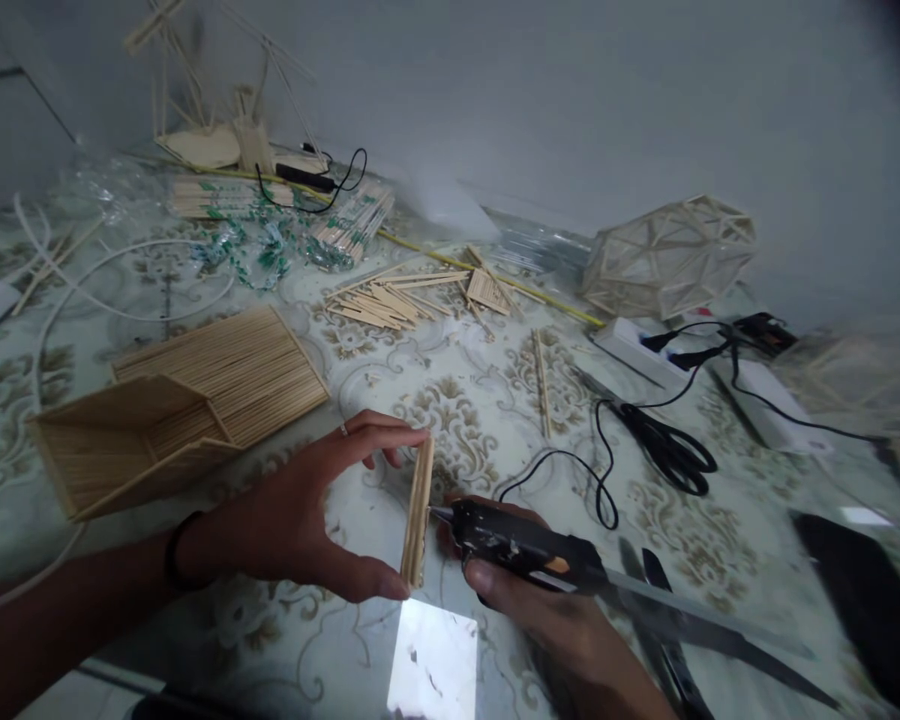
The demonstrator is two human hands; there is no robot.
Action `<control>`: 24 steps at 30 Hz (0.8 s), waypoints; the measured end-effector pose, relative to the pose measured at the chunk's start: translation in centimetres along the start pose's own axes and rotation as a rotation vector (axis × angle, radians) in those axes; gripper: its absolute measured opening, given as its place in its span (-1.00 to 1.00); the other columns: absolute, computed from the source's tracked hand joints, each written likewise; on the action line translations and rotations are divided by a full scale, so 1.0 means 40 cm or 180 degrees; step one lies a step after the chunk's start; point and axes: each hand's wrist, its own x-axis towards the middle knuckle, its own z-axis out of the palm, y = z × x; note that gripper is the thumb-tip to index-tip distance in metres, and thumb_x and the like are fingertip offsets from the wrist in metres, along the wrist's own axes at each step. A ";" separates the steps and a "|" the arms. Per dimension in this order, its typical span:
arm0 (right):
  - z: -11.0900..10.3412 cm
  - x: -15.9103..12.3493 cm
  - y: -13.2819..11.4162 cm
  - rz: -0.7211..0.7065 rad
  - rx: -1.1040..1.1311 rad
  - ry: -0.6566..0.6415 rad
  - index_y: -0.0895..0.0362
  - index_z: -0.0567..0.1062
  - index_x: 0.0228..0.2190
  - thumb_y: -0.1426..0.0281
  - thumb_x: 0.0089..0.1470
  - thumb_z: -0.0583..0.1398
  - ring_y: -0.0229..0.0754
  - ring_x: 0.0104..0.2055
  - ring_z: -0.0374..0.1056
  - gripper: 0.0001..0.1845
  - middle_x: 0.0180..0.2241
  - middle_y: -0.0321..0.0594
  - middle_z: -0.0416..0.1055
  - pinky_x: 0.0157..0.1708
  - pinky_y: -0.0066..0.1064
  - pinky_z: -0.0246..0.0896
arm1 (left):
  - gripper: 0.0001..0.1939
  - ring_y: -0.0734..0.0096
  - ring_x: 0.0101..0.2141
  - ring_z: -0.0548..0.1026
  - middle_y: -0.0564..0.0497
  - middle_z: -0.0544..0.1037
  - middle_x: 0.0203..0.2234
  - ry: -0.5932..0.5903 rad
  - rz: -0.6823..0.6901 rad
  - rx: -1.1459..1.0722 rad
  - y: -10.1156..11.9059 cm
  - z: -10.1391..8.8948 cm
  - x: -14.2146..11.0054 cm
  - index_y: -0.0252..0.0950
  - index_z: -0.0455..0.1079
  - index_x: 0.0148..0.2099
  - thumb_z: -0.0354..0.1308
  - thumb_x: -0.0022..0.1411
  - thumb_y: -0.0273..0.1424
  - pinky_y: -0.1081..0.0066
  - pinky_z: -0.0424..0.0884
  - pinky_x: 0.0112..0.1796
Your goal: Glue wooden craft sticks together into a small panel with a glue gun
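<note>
My left hand (322, 510) grips a small panel of wooden sticks (418, 515) between thumb and fingertips, one at each end, so its narrow edge faces up. In my right hand (525, 600) is a black hot glue gun (529, 545), its fingers wrapped round the handle. The nozzle tip touches or nearly touches the right side of the panel. A clear glue stick (712, 610) sticks out of the gun's back. Left of my left hand stands an open wooden-stick box (135, 450) against a flat stick panel (232, 365).
Loose sticks (390, 300) lie mid-table beside a small stick piece (489, 290). Black scissors (667, 445), a power strip (641, 355) with cables, and a dark phone-like slab (862, 600) are at right. A stick lattice frame (671, 255) and bagged sticks (352, 225) stand farther back.
</note>
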 end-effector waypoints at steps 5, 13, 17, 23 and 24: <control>-0.001 0.002 -0.001 0.0040 0.0034 0.0011 -0.06 0.79 -0.04 -0.12 -0.10 0.60 0.27 0.05 0.63 -0.35 -0.03 -0.04 0.74 0.14 0.16 0.50 | 0.02 -0.15 0.29 0.50 -0.20 0.46 0.34 -0.0007 0.0010 0.0045 -0.006 0.001 -0.004 -0.09 0.31 0.50 0.62 0.09 -0.06 -0.11 0.44 0.35; -0.002 0.008 0.004 -0.0030 0.0067 -0.0046 -0.03 0.76 -0.02 -0.07 -0.04 0.59 0.23 0.02 0.66 -0.38 -0.04 -0.05 0.76 0.09 0.09 0.55 | 0.05 -0.22 0.34 0.49 -0.16 0.47 0.36 -0.0002 0.0124 0.0081 -0.008 0.004 -0.010 -0.03 0.30 0.52 0.63 0.08 -0.05 -0.11 0.42 0.38; 0.002 0.009 -0.004 -0.0013 0.0070 0.0036 -0.03 0.77 -0.04 -0.07 -0.06 0.60 0.27 0.06 0.64 -0.38 -0.03 -0.05 0.75 0.14 0.14 0.53 | 0.06 -0.21 0.33 0.50 -0.19 0.47 0.35 -0.0033 0.0103 0.0075 -0.009 0.005 -0.009 -0.05 0.32 0.51 0.65 0.05 -0.04 -0.12 0.42 0.39; 0.005 0.010 -0.017 0.0110 0.0038 0.0047 -0.02 0.78 -0.03 -0.13 -0.08 0.59 0.31 0.11 0.61 -0.33 0.04 -0.01 0.73 0.21 0.18 0.49 | 0.10 -0.20 0.31 0.51 -0.19 0.48 0.34 -0.0038 0.0191 0.0059 -0.011 0.007 -0.010 -0.03 0.31 0.52 0.67 0.02 -0.05 -0.12 0.45 0.37; 0.005 0.010 -0.018 0.0135 0.0047 0.0029 -0.03 0.77 -0.01 -0.13 -0.07 0.59 0.31 0.12 0.61 -0.32 0.05 -0.02 0.73 0.22 0.18 0.48 | 0.10 -0.20 0.31 0.51 -0.19 0.48 0.34 -0.0050 0.0190 0.0059 -0.011 0.008 -0.011 -0.03 0.30 0.53 0.67 0.02 -0.06 -0.14 0.44 0.38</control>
